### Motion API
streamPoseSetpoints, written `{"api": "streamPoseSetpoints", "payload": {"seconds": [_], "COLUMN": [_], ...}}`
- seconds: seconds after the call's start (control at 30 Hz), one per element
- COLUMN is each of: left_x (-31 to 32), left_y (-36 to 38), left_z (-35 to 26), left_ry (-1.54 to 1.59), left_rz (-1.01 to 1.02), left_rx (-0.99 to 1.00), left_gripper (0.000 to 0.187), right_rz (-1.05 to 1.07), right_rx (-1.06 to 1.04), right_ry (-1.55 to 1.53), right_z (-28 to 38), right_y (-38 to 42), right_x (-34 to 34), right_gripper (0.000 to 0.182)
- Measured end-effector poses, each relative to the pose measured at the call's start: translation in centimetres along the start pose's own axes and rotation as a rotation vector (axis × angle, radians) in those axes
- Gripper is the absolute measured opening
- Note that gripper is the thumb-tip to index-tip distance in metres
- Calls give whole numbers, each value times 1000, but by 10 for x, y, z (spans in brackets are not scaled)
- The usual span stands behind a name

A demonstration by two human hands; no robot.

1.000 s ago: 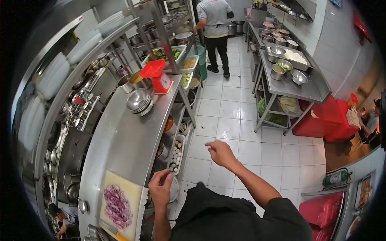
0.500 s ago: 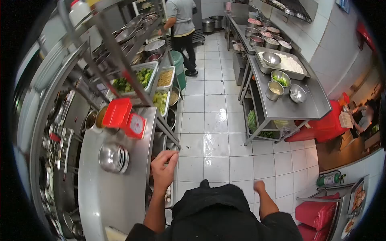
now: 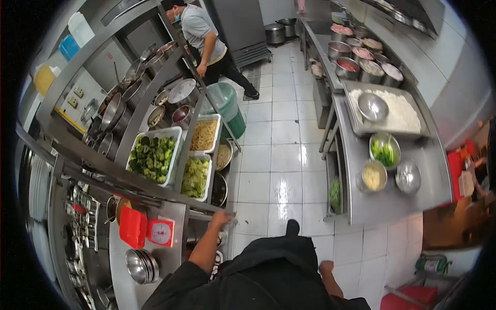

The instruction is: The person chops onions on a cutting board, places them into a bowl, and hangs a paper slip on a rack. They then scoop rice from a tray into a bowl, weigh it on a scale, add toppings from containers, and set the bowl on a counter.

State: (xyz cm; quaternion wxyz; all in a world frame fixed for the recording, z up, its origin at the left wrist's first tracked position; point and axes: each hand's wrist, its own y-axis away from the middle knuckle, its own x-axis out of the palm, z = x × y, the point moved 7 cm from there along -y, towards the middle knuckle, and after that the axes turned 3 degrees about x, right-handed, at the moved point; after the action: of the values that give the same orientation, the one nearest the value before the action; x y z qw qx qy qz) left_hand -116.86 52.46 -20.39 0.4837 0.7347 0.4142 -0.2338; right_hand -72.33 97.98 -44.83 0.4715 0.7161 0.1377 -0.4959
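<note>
My left hand (image 3: 222, 218) reaches forward to the corner of the steel counter (image 3: 178, 227) on my left, fingers curled over its edge. My right hand (image 3: 326, 267) hangs low by my side, fingers curled, with nothing in it. A red kitchen scale (image 3: 155, 231) and a stack of steel bowls (image 3: 139, 266) stand on the counter, just left of my left arm. Beyond the hand, white trays hold broccoli (image 3: 152, 155), chopped greens (image 3: 196, 175) and noodles (image 3: 204, 134).
A steel table (image 3: 392, 199) on the right carries a rice tray (image 3: 400, 111) and several bowls. A white-tiled aisle (image 3: 274, 155) runs between counter and table. A co-worker (image 3: 204, 36) bends at the shelves ahead, near a green bin (image 3: 227, 106).
I have moved forward along the aisle, so the trays and right table are closer. My left hand stays on the counter edge, and my right hand has dropped to my side.
</note>
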Motion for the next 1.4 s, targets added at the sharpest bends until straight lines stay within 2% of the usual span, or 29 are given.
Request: {"api": "streamPoseSetpoints", "payload": {"seconds": [0.03, 0.07, 0.1, 0.13, 0.17, 0.2, 0.23, 0.27, 0.3, 0.37, 0.4, 0.5, 0.57, 0.63, 0.73, 0.77, 0.8, 0.83, 0.9, 0.97, 1.0, 1.1, 1.13, 1.2, 1.27, 1.33, 1.4], "left_x": [3, 6, -6, 14, 33, 37, 41, 45, 59, 38, 25, -21, -59, -99, -151, -170, -207, -236, -296, -326, -335, -355, -367, -368, -393, -372, -371], "left_y": [6, 15, 41, 49, 56, 66, 77, 89, 84, 78, 63, -16, -88, -176, -353, -406, -456, -495, -558, -624, -652, -714, -737, -760, -753, -781, -755], "left_z": [25, 46, 44, 84, 120, 125, 128, 132, 153, 139, 134, 124, 118, 103, 59, 29, -46, -84, -207, -285, -312, -368, -374, -336, -308, -214, -197], "left_ry": [-34, -72, -41, -102, -163, -150, -141, -135, -289, -38, 26, 136, 152, 132, 49, 145, -299, 98, 112, 267, 345, 299, 273, 209, 234, -157, -663], "left_rz": [65, 134, -9, 24, 56, 96, 137, 178, 177, 202, 192, 138, 103, 65, -27, 12, -100, -200, -267, -257, -249, -162, -168, -158, -204, -180, -60], "left_rx": [-110, -223, -191, -167, -141, -225, -309, -393, -308, -606, -688, -751, -700, -581, -223, -353, 218, -86, 139, 185, 204, 230, 199, 112, -79, 15, 124], "left_gripper": [40, 38, 38, 36, 34, 36, 39, 41, 41, 37, 35, 31, 30, 30, 32, 38, 39, 43, 43, 43, 43, 41, 40, 40, 33, 29, 21], "right_rz": [-135, -199, -184, -294, -256, -243, -403, -380, -291, -179, -158, -115, -159, -90, -230, -257, -258, -261, -314, -224, -271, -272, -314, -330, -323, -272, -293], "right_rx": [-110, -70, -31, -196, -222, -181, -267, -364, -324, -296, -311, -373, -408, -337, -282, -256, -202, -148, -179, -74, -81, -116, -169, -276, -391, -439, -563], "right_ry": [-55, -301, -330, -219, -377, -563, -676, -639, -699, -746, -730, -663, -583, -601, -694, -718, -753, -786, -805, -894, -957, -918, -871, -779, -685, -610, -693], "right_z": [33, 51, 83, 122, 151, 177, 201, 231, 255, 296, 315, 357, 360, 358, 337, 329, 322, 314, 310, 308, 311, 337, 351, 385, 427, 466, 502], "right_y": [-41, -97, -133, -164, -196, -211, -257, -271, -292, -335, -356, -400, -424, -442, -463, -475, -487, -503, -521, -567, -588, -663, -689, -732, -792, -813, -859], "right_x": [-69, -96, -161, -224, -282, -358, -380, -436, -479, -533, -555, -587, -598, -617, -648, -652, -654, -649, -667, -658, -665, -710, -742, -787, -855, -950, -1007], "right_gripper": [17, 18, 19, 19, 19, 19, 21, 25, 25, 27, 27, 27, 27, 26, 24, 24, 24, 25, 24, 20, 19, 21, 21, 22, 22, 22, 21]}}
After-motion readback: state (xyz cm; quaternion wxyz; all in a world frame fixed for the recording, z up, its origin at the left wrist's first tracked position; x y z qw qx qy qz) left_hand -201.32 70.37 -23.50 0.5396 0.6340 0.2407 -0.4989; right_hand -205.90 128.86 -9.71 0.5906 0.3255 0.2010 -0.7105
